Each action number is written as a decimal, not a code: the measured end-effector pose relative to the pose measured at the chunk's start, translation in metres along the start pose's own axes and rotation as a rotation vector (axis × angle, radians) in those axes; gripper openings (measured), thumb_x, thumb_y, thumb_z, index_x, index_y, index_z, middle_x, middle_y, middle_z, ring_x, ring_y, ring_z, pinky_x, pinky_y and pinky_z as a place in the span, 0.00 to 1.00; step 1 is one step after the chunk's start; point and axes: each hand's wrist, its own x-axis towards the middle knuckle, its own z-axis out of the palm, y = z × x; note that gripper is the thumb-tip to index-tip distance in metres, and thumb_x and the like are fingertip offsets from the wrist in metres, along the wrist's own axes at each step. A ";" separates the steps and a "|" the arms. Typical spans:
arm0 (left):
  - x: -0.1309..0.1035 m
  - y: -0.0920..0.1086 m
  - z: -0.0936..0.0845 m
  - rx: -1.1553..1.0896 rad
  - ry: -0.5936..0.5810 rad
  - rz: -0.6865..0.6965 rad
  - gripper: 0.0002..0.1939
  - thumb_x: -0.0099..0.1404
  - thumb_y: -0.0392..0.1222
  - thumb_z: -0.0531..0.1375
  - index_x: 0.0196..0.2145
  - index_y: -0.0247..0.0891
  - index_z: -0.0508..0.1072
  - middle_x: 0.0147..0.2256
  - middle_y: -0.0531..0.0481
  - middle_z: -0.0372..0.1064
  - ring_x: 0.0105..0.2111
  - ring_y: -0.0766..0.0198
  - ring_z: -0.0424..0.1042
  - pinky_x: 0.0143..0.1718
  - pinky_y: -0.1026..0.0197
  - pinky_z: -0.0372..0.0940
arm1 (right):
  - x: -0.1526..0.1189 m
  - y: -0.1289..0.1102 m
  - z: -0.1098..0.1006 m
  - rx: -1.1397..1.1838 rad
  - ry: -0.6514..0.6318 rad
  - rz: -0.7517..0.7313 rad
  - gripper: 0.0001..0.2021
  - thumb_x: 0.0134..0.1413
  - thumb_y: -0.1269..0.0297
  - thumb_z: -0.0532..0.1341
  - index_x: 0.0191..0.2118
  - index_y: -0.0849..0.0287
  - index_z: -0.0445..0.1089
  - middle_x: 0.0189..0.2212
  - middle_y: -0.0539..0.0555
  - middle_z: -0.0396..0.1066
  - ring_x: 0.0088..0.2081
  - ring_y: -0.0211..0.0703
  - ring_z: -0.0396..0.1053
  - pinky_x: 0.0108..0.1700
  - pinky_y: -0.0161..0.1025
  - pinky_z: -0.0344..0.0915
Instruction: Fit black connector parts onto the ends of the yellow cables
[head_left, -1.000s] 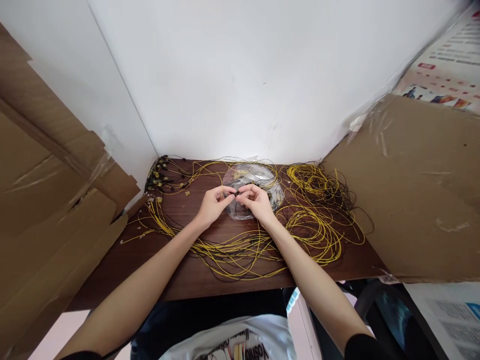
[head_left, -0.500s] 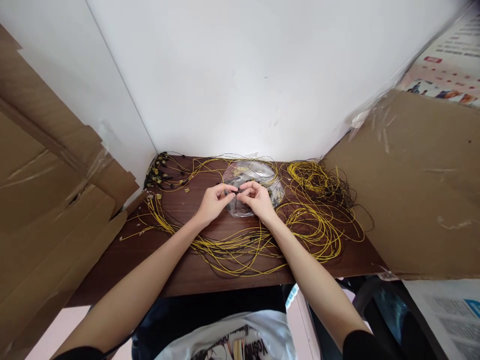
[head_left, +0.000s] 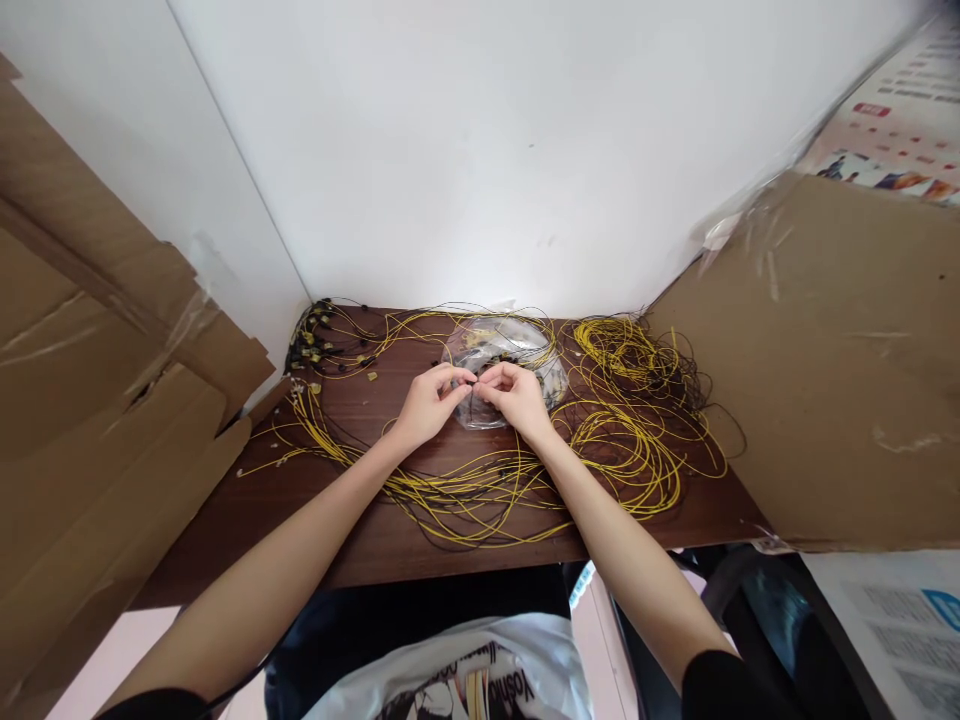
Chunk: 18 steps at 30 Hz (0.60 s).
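Observation:
My left hand (head_left: 433, 402) and my right hand (head_left: 517, 398) meet fingertip to fingertip over a clear plastic bag (head_left: 480, 412). Between them is a small black piece (head_left: 472, 383) with a thin dark wire hanging below it. Each hand is closed in a pinch of thumb and forefinger; the left is on the black piece. What exactly the right fingertips grip is too small to make out. Small yellow and dark parts show inside the bag. A long bundle of yellow and black wires (head_left: 450, 497) curves across the table in front of my hands.
Tangled yellow wire coils (head_left: 626, 355) lie at the right. Wire ends with black and yellow connectors (head_left: 311, 345) cluster at the back left. Cardboard walls stand left (head_left: 97, 380) and right (head_left: 840, 370), with a white wall (head_left: 450, 150) behind the brown table (head_left: 247, 535).
Both hands stay pinched at the same place over the bag. The fingertips have shifted slightly about the small black piece. The whole view has moved a little.

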 end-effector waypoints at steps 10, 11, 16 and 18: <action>0.000 -0.003 0.001 -0.026 0.016 -0.014 0.09 0.58 0.39 0.58 0.36 0.36 0.75 0.26 0.53 0.65 0.23 0.69 0.57 0.26 0.66 0.53 | 0.000 0.001 -0.001 -0.082 0.003 -0.044 0.07 0.42 0.62 0.64 0.29 0.60 0.72 0.25 0.52 0.71 0.27 0.38 0.66 0.32 0.36 0.63; 0.000 -0.003 0.001 -0.029 0.013 -0.017 0.09 0.58 0.39 0.58 0.36 0.36 0.75 0.26 0.52 0.65 0.22 0.70 0.57 0.26 0.66 0.53 | 0.001 0.002 -0.001 -0.071 0.005 -0.039 0.08 0.42 0.62 0.65 0.30 0.60 0.72 0.25 0.51 0.71 0.27 0.38 0.66 0.32 0.36 0.63; -0.001 -0.003 0.002 -0.076 -0.003 -0.062 0.11 0.57 0.40 0.58 0.37 0.34 0.75 0.28 0.50 0.69 0.21 0.70 0.59 0.25 0.65 0.54 | 0.001 0.003 0.000 0.002 0.017 -0.033 0.11 0.40 0.63 0.65 0.33 0.61 0.70 0.23 0.49 0.69 0.26 0.36 0.65 0.32 0.35 0.63; -0.001 -0.002 0.002 -0.072 0.000 -0.069 0.11 0.57 0.41 0.59 0.37 0.34 0.75 0.26 0.50 0.69 0.21 0.70 0.58 0.24 0.66 0.54 | 0.000 0.002 0.001 0.018 0.013 -0.035 0.11 0.40 0.64 0.65 0.33 0.61 0.69 0.23 0.49 0.68 0.25 0.36 0.64 0.32 0.35 0.63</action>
